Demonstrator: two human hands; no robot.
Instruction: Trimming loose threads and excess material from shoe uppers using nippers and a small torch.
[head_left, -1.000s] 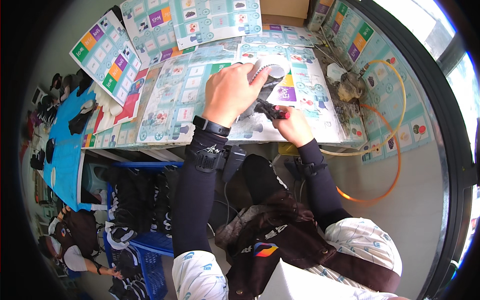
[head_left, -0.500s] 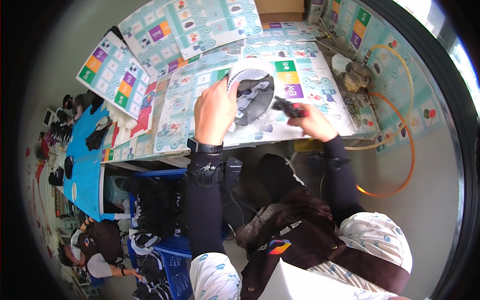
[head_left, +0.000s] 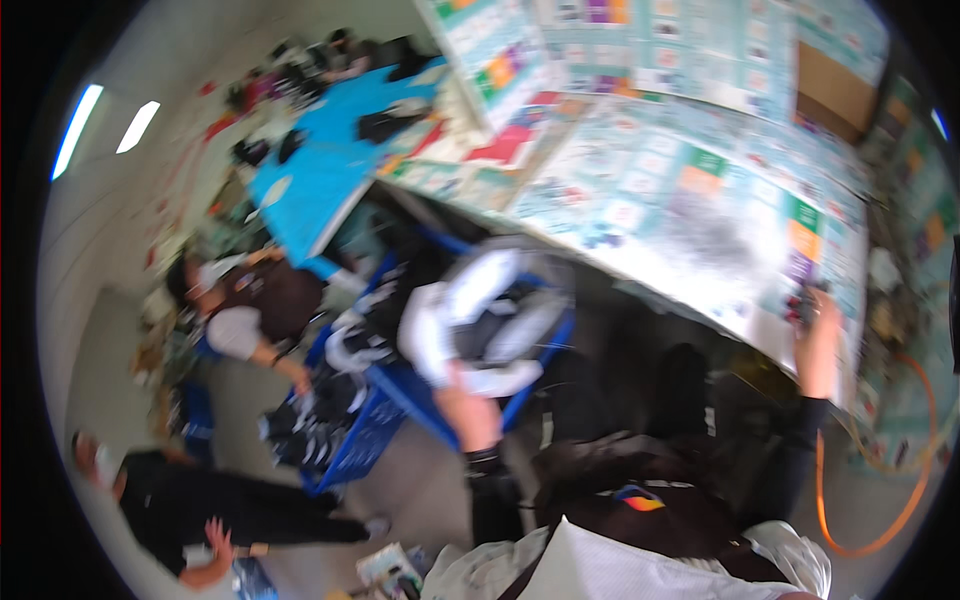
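Observation:
My left hand point(head_left: 470, 405) is closed on the lower rim of a round, cap-like white and dark fabric piece point(head_left: 425, 335), smeared by motion. Its hollow side faces me, and it hangs over the blue basket point(head_left: 405, 400) left of the table. By the table's right front edge, my right hand point(head_left: 822, 320) is closed around a small black-and-red hand tool point(head_left: 800, 305); blur hides its exact kind. Beside that hand the white patterned tabletop point(head_left: 620, 210) carries a dark grey smudge point(head_left: 710, 230).
Several black-and-white pieces point(head_left: 320, 420) fill the basket area. A co-worker point(head_left: 260, 305) reaches into it; another person point(head_left: 210, 500) is at lower left. A blue table point(head_left: 325, 150) stands beyond. An orange hose point(head_left: 825, 500) loops at right, near a cardboard box point(head_left: 838, 90).
The view has swung left. My left hand has carried the cap-like piece off the tabletop to above the basket. My right hand, still around the tool, is now near the table's right front edge.

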